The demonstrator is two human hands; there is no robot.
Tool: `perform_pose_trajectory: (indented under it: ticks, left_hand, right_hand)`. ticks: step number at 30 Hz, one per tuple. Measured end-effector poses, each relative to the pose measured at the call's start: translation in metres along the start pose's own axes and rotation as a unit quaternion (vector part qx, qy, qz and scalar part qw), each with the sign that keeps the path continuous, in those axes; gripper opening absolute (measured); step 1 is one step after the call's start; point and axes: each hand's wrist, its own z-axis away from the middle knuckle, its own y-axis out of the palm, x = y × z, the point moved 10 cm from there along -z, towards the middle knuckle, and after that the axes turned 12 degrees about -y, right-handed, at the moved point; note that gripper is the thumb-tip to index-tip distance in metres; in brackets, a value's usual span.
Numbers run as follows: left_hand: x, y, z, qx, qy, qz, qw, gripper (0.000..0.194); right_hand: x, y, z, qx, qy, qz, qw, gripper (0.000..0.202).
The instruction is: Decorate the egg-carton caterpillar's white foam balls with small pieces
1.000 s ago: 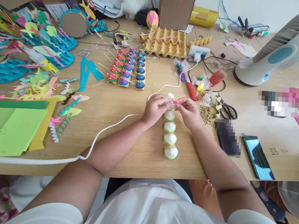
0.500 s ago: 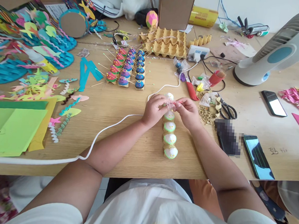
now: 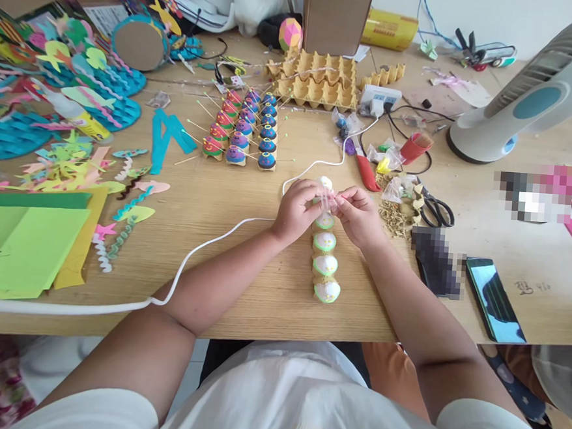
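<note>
My left hand [image 3: 295, 210] is closed in a pinch on a small clear plastic bag [image 3: 325, 196]. Facing it, my right hand [image 3: 361, 217] pinches a small pinkish-red lump [image 3: 336, 201] at the bag's edge; it looks like modelling clay, though fingertips partly cover it. Both hands are above the far part of an egg-carton strip [image 3: 324, 265] that runs toward me. Its cups are topped with white domes, edged in light green and dotted yellow. The hands and bag hide some of the far cups.
Finished-looking red, purple and blue carton strips [image 3: 241, 128] with thin sticks stand further back. A white cable [image 3: 201, 235] crosses my left forearm. Scissors [image 3: 437, 209], wood shavings [image 3: 394, 219], a phone [image 3: 495, 300] and a fan [image 3: 514, 100] are on the right; paper sheets [image 3: 24, 248] lie left.
My right fingers have shifted slightly at the bag, and less of the pinkish-red lump shows. My left hand stays almost where it was. The carton strip has not moved.
</note>
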Motion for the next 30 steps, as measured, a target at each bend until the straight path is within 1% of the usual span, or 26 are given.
perform_pose_trajectory:
  ticks: [4, 8, 11, 14, 18, 23, 27, 30]
  left_hand:
    - [0.004, 0.0, 0.0, -0.002, -0.005, 0.001, 1.0, 0.023]
    - [0.008, -0.002, 0.001, -0.014, -0.007, -0.021, 1.0, 0.022]
    - [0.014, -0.004, 0.002, -0.025, -0.022, -0.047, 0.998, 0.02]
    - [0.019, -0.006, 0.002, -0.034, -0.049, -0.048, 0.997, 0.019]
    - [0.028, -0.004, 0.001, -0.024, -0.096, -0.005, 0.995, 0.021]
    - [0.041, 0.002, 0.001, -0.005, -0.146, 0.09, 0.985, 0.03]
    - [0.047, 0.009, 0.001, 0.021, -0.17, 0.134, 0.976, 0.041]
    - [0.047, 0.012, 0.001, 0.04, -0.175, 0.158, 0.971, 0.04]
  right_hand:
    - [-0.002, -0.001, 0.0, -0.001, 0.006, 0.006, 1.0, 0.05]
    - [0.0, -0.003, 0.0, -0.01, -0.014, 0.021, 1.0, 0.05]
    - [0.003, -0.006, -0.001, -0.029, -0.036, 0.024, 0.999, 0.049]
    - [0.004, -0.011, -0.002, -0.054, -0.047, 0.014, 0.997, 0.05]
    - [0.002, -0.014, -0.002, -0.068, -0.039, -0.005, 0.997, 0.049]
    - [0.002, -0.018, -0.002, -0.092, -0.034, -0.024, 0.995, 0.049]
    - [0.003, -0.02, -0.003, -0.091, -0.039, -0.02, 0.995, 0.049]
    - [0.004, -0.02, -0.004, -0.084, -0.047, -0.015, 0.995, 0.048]
